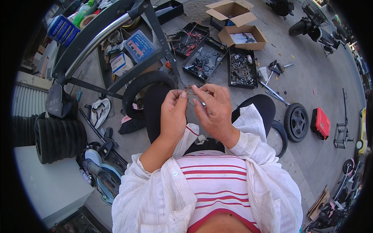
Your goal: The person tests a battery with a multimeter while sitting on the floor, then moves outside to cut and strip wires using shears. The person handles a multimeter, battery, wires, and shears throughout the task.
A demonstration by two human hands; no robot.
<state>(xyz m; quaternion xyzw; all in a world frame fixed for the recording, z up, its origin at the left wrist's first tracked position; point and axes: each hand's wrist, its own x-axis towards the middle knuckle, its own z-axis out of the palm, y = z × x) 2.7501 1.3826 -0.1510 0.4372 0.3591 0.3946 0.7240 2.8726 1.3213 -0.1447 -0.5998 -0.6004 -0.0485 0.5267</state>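
In the head view, the left hand [175, 112] pinches a thin red wire [192, 130] out front, probably to steady its end; the right hand [217, 110] curls close, its grip impossible to tell. A black parts tray [243, 86] lies ahead, perhaps for reach.

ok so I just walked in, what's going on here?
It's close handwork on something small. The left hand pinches what looks like a thin brownish wire, and the right hand is right beside it; whether that one grips it too is hard to tell. A red wire shows below the left hand. Beyond, black trays of loose parts lie on the ground, with a wheel and a red case off to the right.
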